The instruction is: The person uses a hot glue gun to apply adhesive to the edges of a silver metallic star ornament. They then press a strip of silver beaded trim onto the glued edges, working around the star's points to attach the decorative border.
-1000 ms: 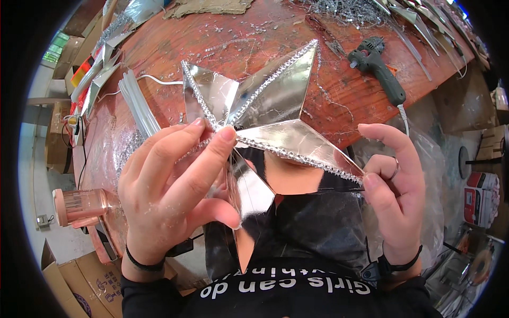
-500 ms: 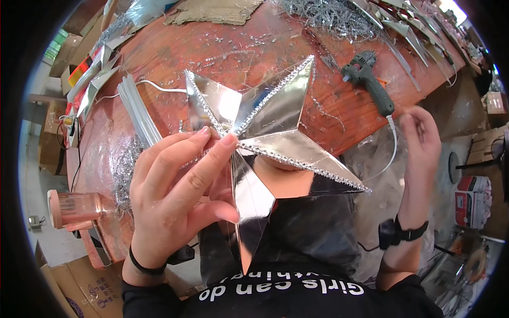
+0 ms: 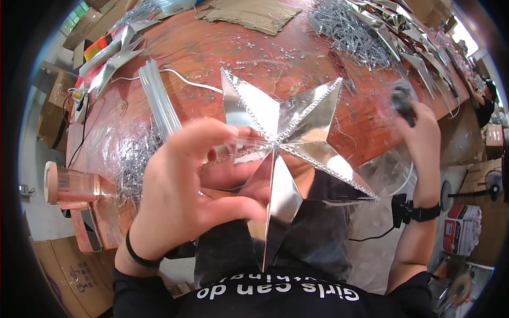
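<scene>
A shiny silver five-pointed star point(image 3: 286, 185) with raised folded arms is held up above my lap, near the table's front edge. Glittering silver trim runs along several of its ridges; the ridge of the lowest arm looks bare. My left hand point(image 3: 177, 183) grips the star's left arm between thumb and fingers, partly covering it. At the right, my right hand point(image 3: 422, 127) is closed around the handle of a dark glue gun point(image 3: 402, 98), smeared by motion. A white cord trails below that hand.
Clear glue sticks point(image 3: 158, 98) lie on the red table point(image 3: 199, 58), left of the star. Silver tinsel point(image 3: 132, 169) sits beside a clear jar point(image 3: 77, 183); another tinsel heap point(image 3: 352, 34) is at the back. Silver star pieces point(image 3: 416, 58) pile up far right, cardboard point(image 3: 249, 15) far off.
My right hand, empty before, has taken hold of the glue gun and lifted it from the table. The star has shifted slightly right in view, and my left hand's fingers have moved off its centre.
</scene>
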Motion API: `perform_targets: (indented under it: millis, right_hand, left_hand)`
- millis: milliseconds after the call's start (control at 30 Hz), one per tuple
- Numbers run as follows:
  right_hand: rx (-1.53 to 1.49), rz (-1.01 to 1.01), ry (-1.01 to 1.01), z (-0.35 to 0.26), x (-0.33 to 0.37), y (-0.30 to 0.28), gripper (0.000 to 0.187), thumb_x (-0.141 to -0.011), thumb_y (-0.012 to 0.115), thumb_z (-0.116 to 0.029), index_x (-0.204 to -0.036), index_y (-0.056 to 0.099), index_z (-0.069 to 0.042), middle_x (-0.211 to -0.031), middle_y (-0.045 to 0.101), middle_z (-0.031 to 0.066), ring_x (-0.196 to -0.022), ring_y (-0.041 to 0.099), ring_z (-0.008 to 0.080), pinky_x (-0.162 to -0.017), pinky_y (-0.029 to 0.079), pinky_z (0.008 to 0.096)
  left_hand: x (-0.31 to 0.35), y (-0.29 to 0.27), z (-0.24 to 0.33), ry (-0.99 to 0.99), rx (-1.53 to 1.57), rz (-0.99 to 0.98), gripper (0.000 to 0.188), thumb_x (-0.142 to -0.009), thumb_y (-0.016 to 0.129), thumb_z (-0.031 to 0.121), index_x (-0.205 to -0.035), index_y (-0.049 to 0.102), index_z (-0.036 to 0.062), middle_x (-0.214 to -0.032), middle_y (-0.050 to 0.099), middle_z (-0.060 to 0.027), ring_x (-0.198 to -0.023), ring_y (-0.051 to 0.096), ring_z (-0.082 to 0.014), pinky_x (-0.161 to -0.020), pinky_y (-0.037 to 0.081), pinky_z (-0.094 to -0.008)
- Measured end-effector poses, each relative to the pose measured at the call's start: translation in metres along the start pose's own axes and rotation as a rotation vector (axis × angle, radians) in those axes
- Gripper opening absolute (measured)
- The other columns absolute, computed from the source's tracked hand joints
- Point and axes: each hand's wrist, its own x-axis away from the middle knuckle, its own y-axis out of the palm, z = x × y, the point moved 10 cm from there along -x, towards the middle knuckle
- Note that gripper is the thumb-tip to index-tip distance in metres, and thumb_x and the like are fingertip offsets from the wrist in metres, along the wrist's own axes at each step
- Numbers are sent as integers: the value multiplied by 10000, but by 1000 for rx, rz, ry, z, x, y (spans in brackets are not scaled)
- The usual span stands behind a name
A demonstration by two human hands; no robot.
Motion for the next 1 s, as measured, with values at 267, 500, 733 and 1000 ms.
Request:
perform_targets:
  millis: [267, 500, 733, 1000]
  right_hand:
    - [-946, 162, 333, 15, 31, -47, 553, -804, 675, -404, -1135, 598, 32, -1145, 631, 142, -994, 615, 245, -949, 441, 374]
    - [-983, -140, -460, -142, 36, -83, 1041, -565, 435, -916, -830, 597, 77, -797, 633, 206, -794, 636, 317, -717, 526, 395]
    - [-738, -91, -572, -169, 35, -89, 992, -511, 383, -942, -688, 565, 17, -656, 613, 118, -636, 621, 265, -626, 520, 354]
    - [-733, -112, -516, -168, 34, -76, 939, -563, 394, -920, -665, 550, -1, -643, 604, 106, -613, 604, 246, -627, 501, 351]
  left_hand:
    - [16, -92, -105, -216, 860, 533, 283, -972, 524, 327, -1031, 505, 51, -982, 599, -82, -777, 593, -131, -628, 455, -216]
    - [19, -82, -110, -274, 856, 570, 166, -967, 542, 165, -1025, 600, 21, -898, 618, -30, -754, 575, -76, -647, 486, -193]
    - [14, -45, -93, -422, 745, 469, 91, -946, 564, 110, -993, 589, 36, -915, 629, -40, -776, 600, -85, -687, 494, -194]
    - [16, -36, -77, -431, 669, 417, 141, -910, 612, 139, -841, 507, 75, -817, 599, -53, -707, 596, -104, -562, 464, -214]
